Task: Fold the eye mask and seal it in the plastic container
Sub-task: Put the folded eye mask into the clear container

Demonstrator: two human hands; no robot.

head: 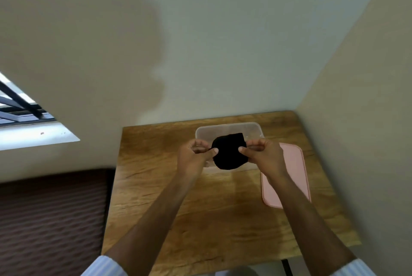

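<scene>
A black eye mask point(229, 152), folded into a rounded lump, hangs in the air between both hands. My left hand point(195, 156) pinches its left edge and my right hand point(262, 154) pinches its right edge. Behind and below the mask stands a clear plastic container point(227, 130), open, at the back of the wooden table point(178, 186); the mask and my hands hide its front part. The pink lid point(294, 164) lies flat on the table to the container's right, partly under my right forearm.
The small table fits into a room corner, with walls right behind it and along its right side. A dark ribbed surface point(51, 220) lies to the left of the table. A window point(20, 115) shows at the far left.
</scene>
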